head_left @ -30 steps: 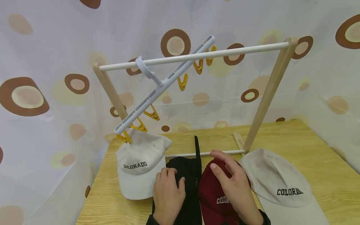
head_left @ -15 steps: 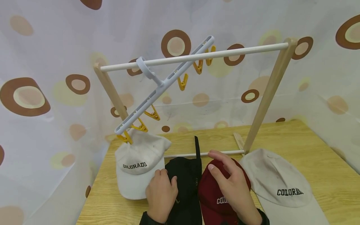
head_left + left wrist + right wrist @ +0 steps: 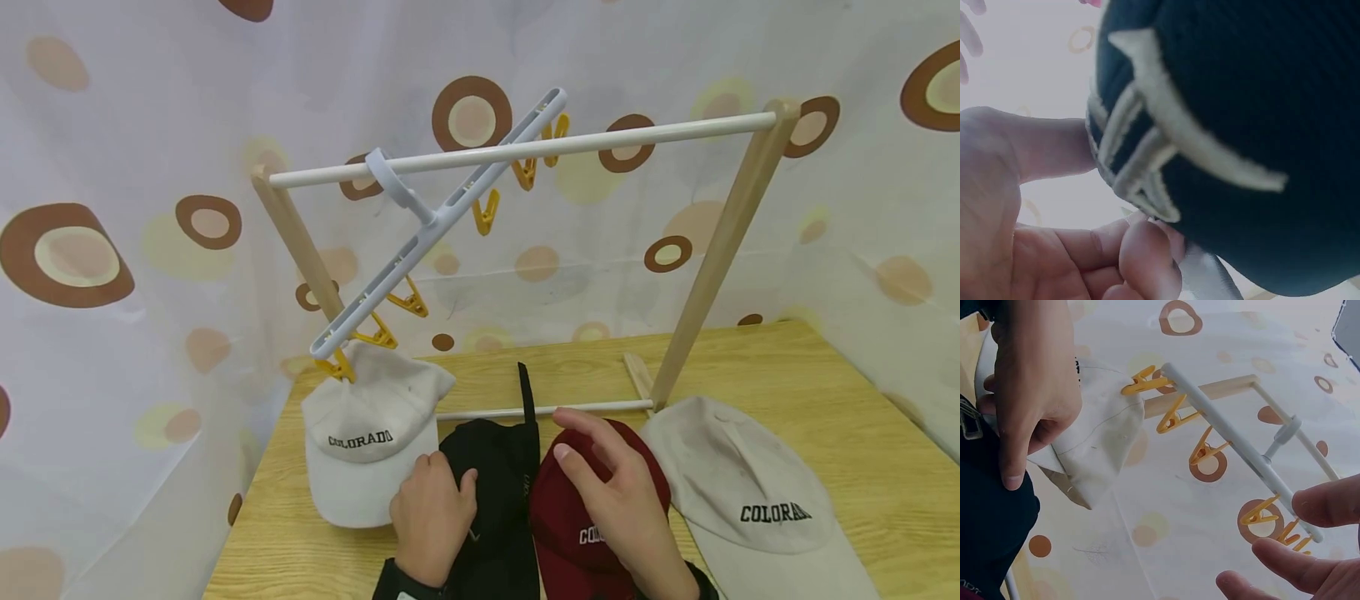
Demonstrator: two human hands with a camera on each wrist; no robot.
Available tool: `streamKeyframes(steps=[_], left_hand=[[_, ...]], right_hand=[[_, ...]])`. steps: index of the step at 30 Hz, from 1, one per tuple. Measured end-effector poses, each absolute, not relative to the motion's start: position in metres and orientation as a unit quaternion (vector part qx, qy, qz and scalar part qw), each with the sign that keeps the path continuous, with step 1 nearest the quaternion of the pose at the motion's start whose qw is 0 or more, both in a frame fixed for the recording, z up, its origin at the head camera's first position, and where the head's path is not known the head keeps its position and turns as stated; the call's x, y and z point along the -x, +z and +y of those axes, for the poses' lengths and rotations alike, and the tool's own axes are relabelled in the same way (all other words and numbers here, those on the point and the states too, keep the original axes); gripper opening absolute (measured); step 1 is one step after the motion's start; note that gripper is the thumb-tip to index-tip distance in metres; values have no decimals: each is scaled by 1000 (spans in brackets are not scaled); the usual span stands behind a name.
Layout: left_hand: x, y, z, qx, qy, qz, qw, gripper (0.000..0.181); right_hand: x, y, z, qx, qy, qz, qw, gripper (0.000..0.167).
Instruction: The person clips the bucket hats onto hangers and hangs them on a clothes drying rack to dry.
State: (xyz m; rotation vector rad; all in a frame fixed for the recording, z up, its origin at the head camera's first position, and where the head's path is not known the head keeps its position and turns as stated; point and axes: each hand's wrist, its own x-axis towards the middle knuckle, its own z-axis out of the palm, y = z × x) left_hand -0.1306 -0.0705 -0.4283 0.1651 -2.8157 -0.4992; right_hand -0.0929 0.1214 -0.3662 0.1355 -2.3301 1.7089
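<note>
A white COLORADO cap [image 3: 375,417] hangs by a yellow clip [image 3: 337,367] from the left end of a pale hanger [image 3: 427,237]. My left hand [image 3: 431,517] is at the right edge of its brim, fingers curled round that edge; in the left wrist view my left hand [image 3: 1041,244] has its thumb against a black cap [image 3: 1260,112]. That black cap [image 3: 491,475] lies beside the white one. Over a dark red cap [image 3: 551,500], my right hand [image 3: 630,517] hovers with spread, slightly bent fingers, holding nothing; the right wrist view shows its fingers [image 3: 1304,562].
The hanger hooks over the white top bar [image 3: 600,142] of a wooden-legged rack [image 3: 723,250]. Several yellow clips hang from it. At the right lies a second white cap [image 3: 750,483] on the wooden table [image 3: 847,425]. A patterned sheet [image 3: 150,375] hangs behind.
My left hand has moved left from over the black cap to the hanging cap's brim. That cap has shifted slightly left, and the hanger's far end has risen a little. My right hand has barely moved.
</note>
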Motion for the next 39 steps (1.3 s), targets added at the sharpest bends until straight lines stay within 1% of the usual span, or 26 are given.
streamKeyframes(steps=[6,16,21,26,33,39], left_hand=[[130,-429,-71,-57,-177,-975,120,38],[128,-429,-75,-45,-206,-972,102,29],[127,-427,-78,-24,-235,-967,100,33],[124,-421,-81,-22,-263,-961,82,35],[119,-408,-81,-16,-277,-957,80,24],[114,-394,-81,-16,-298,-951,80,24]], right_hand=[[92,-367,119,-43,590,-797,120,33],[91,-368,116,-42,593,-797,110,31],[92,-370,114,-40,583,-804,110,33],[92,-370,113,-32,585,-805,96,34],[91,-368,116,-39,589,-800,108,33],[89,-367,119,-46,593,-795,116,33]])
